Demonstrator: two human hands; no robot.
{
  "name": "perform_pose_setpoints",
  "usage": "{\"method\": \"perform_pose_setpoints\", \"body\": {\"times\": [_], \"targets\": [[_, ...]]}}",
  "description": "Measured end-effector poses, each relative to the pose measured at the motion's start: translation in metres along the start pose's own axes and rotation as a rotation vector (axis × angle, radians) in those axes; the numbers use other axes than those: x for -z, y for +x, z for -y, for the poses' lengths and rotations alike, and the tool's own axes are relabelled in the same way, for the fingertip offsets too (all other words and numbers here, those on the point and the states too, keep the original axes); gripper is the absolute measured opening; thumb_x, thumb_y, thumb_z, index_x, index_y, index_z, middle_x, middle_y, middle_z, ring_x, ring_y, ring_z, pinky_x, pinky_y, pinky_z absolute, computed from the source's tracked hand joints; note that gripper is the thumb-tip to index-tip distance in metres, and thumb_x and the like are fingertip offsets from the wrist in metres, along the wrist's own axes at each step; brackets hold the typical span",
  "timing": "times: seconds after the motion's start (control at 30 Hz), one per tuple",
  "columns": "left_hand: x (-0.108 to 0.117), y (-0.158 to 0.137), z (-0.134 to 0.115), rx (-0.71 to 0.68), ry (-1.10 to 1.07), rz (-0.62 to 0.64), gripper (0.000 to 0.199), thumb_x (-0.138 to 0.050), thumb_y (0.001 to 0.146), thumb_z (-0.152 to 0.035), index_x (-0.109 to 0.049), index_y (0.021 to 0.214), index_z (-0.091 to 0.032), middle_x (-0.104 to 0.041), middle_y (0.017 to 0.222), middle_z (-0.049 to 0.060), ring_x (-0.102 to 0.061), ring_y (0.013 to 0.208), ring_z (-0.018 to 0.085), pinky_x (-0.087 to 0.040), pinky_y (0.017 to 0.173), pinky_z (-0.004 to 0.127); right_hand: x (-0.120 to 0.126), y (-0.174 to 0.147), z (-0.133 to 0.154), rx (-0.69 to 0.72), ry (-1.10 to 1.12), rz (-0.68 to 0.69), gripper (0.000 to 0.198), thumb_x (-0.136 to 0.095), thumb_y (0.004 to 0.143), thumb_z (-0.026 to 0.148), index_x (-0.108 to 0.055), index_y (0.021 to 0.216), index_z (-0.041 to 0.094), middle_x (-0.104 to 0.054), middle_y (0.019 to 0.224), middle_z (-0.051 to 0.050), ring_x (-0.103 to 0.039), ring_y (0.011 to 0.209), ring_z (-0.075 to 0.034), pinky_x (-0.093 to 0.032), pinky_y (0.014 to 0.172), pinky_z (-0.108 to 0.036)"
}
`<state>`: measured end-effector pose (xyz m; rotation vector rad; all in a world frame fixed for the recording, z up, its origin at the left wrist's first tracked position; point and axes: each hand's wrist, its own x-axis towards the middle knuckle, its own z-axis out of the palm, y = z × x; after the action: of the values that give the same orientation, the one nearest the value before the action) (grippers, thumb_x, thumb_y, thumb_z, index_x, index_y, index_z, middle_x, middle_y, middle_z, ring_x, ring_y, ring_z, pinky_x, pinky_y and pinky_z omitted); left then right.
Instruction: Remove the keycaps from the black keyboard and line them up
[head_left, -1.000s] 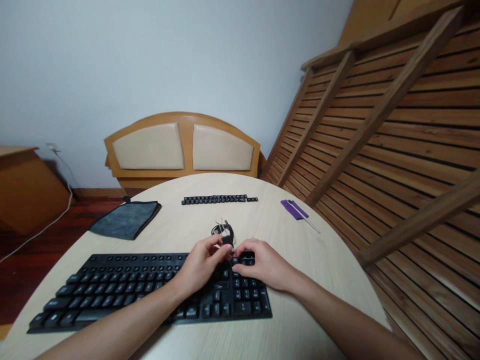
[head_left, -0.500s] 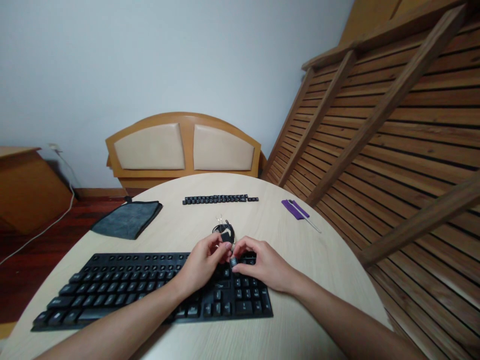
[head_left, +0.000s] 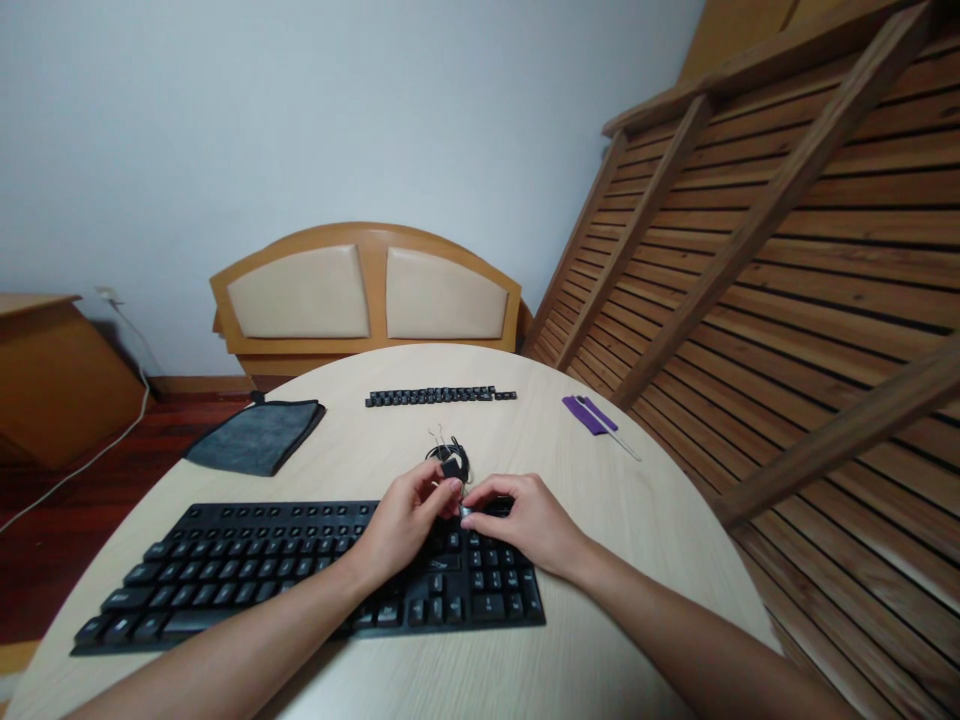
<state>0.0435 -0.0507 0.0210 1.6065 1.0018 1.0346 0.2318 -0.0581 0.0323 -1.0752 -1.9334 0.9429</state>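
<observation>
My left hand [head_left: 412,515] is closed on a small wire keycap puller [head_left: 452,468]; its black middle shows above my fingers and thin wire prongs point up and away. My right hand [head_left: 529,520] pinches a small dark keycap [head_left: 466,512], tilted so that a pale side shows, close to my left fingertips. Both hands are over the upper right part of a black keyboard [head_left: 247,570]. My left hand and forearm hide part of its keys. Just beyond my fingers lies a coiled black cable [head_left: 463,458].
Rows of loose keycaps [head_left: 431,396] lie at the table's far side. A grey cloth [head_left: 259,438] rests at the left edge. On the right are a purple cloth [head_left: 585,415] and a thin brush [head_left: 619,440]. A slatted wooden frame [head_left: 787,300] leans beyond the round table [head_left: 637,530].
My right hand has tilted the keycap and brought it slightly up, closer to my left fingertips. My left hand keeps its grip on the puller, nearly still.
</observation>
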Motion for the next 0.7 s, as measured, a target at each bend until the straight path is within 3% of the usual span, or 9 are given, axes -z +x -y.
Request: {"method": "perform_pose_setpoints", "body": {"times": [0.13,0.37,0.7], "targets": [[0.000,0.000,0.001,0.001,-0.002,0.004,0.026,-0.053,0.091,-0.039,-0.051,0.076,-0.017,-0.059,0.066,-0.002,-0.056,0.064,0.014,-0.043,0.063,0.026,0.000,0.000,-0.001,0.022,-0.002,0.017,0.013,-0.075,0.077,0.029,-0.074,0.087,0.021,-0.074,0.085,0.001,-0.069,0.080,-0.015,-0.051,0.079,-0.027],[0.000,-0.002,0.002,0.016,-0.021,0.015,0.024,-0.053,0.091,-0.038,-0.052,0.079,-0.017,-0.060,0.066,-0.002,-0.057,0.064,0.014,-0.043,0.062,0.026,0.009,0.001,0.000,0.183,-0.133,0.112,0.022,-0.075,0.077,0.022,-0.072,0.099,0.024,-0.073,0.095,0.001,-0.067,0.089,-0.014,-0.049,0.084,-0.027],[0.000,-0.003,0.000,0.001,0.052,0.001,0.026,-0.054,0.090,-0.040,-0.054,0.076,-0.017,-0.059,0.066,-0.001,-0.055,0.065,0.015,-0.042,0.061,0.026,0.003,0.000,-0.002,0.105,-0.079,0.031,0.014,-0.076,0.075,0.026,-0.074,0.088,0.022,-0.074,0.084,0.001,-0.069,0.079,-0.014,-0.050,0.077,-0.025]]}}
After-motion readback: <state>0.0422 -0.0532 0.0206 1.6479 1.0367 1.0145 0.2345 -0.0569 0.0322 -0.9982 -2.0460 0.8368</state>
